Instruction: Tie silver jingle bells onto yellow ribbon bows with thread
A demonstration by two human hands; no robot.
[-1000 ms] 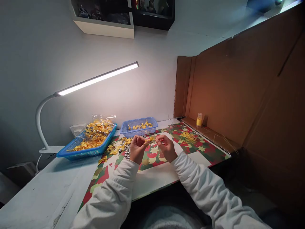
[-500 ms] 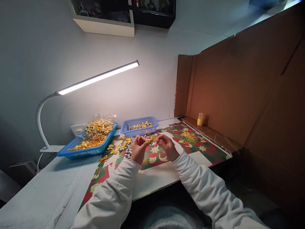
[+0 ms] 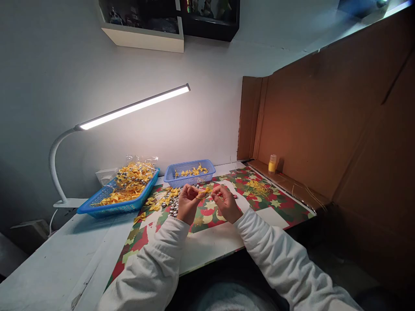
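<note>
Left hand (image 3: 187,207) pinches yellow bow (image 3: 208,190); right fingertips meet at its 3 o'clock, grip on it unclear. Barely changed: right fingers curled slightly more, bow still between hands, so likely same fine handling. 11 o'clock: small basket (image 3: 181,180), few bows. 10 o'clock: blue tray (image 3: 112,211), heaped bows, silvery pieces, clear plastic.

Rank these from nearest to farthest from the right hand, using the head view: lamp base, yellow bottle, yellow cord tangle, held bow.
From the right hand:
1. Held bow: just left of its fingers.
2. Yellow cord tangle: to the right.
3. Yellow bottle: farther right and back.
4. Lamp base: far left.
</note>
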